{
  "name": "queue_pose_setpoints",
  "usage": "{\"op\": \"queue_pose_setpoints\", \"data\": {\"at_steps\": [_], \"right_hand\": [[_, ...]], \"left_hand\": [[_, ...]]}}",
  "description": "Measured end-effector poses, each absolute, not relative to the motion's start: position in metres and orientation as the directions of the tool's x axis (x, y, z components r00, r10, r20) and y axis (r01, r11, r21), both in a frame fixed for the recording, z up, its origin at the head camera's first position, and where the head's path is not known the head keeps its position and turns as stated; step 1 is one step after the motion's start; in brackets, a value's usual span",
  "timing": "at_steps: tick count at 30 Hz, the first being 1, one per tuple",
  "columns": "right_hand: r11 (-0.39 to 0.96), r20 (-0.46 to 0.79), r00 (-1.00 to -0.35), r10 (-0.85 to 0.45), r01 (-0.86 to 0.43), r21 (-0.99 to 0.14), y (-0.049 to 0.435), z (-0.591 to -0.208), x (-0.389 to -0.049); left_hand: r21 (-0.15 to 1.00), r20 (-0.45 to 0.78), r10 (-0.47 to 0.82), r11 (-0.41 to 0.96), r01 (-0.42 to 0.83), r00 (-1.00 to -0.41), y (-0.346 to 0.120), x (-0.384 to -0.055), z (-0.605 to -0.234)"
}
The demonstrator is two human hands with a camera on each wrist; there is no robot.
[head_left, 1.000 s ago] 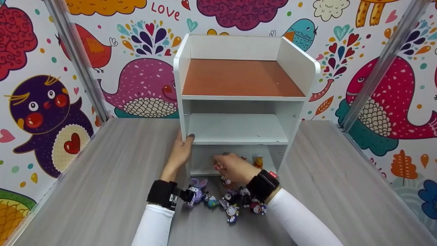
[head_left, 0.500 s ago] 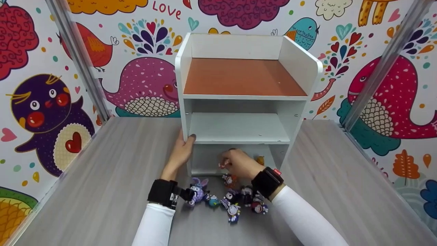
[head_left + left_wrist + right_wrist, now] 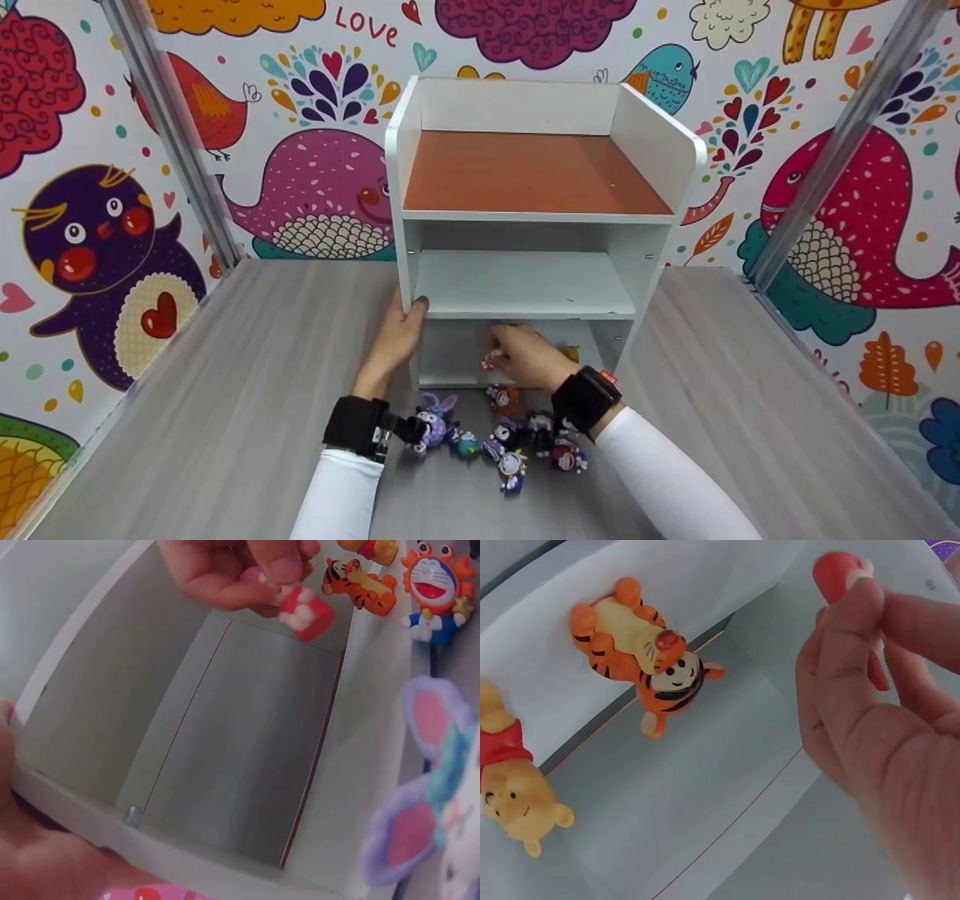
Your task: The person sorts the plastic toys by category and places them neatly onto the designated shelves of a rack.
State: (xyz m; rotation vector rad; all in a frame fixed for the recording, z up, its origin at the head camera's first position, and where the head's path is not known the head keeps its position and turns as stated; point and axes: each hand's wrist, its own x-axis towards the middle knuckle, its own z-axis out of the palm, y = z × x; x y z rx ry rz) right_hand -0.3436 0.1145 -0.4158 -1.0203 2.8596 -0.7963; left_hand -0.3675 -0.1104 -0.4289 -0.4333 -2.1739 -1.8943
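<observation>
My left hand (image 3: pixel 397 330) grips the left side panel of a white shelf unit (image 3: pixel 525 313), thumb on its front edge. Inside the bottom compartment, my right hand (image 3: pixel 532 356) pinches a small red-and-white figurine (image 3: pixel 306 613) between thumb and fingers, held above the bottom board. Fingers cover much of the figurine. A tiger figurine (image 3: pixel 634 645) and a yellow bear figurine in a red shirt (image 3: pixel 514 787) are in that same compartment, to the right of the held one. Just outside, below the right hand, is a figurine with an orange crab hat (image 3: pixel 433 592).
On the wood-grain floor (image 3: pixel 292 390) before the unit lie several more figurines, among them a purple long-eared one (image 3: pixel 431 427), a teal one (image 3: pixel 466 444) and a white-faced one (image 3: pixel 512 469). Patterned walls (image 3: pixel 315 187) stand behind and at both sides.
My right hand has shifted slightly right and deeper into the bottom compartment with the red-and-white figurine, uncovering the crab-hat figurine. My left hand keeps its hold on the side panel.
</observation>
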Motion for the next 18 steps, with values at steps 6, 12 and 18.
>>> {"op": "queue_pose_setpoints", "data": {"at_steps": [6, 12, 18], "right_hand": [[0.683, 0.135, -0.81, -0.571, -0.559, -0.47, 0.115, -0.416, -0.348], [0.665, 0.133, -0.79, -0.598, -0.582, -0.468, 0.118, -0.416, -0.353], [0.675, 0.128, -0.791, -0.598, -0.583, -0.452, 0.119, -0.416, -0.358]], "left_hand": [[0.928, 0.34, 0.066, 0.138, 0.346, -0.938, -0.111, -0.367, -0.43], [0.927, 0.346, 0.071, 0.131, 0.353, -0.936, -0.11, -0.367, -0.43], [0.923, 0.358, 0.072, 0.121, 0.364, -0.931, -0.11, -0.366, -0.428]]}}
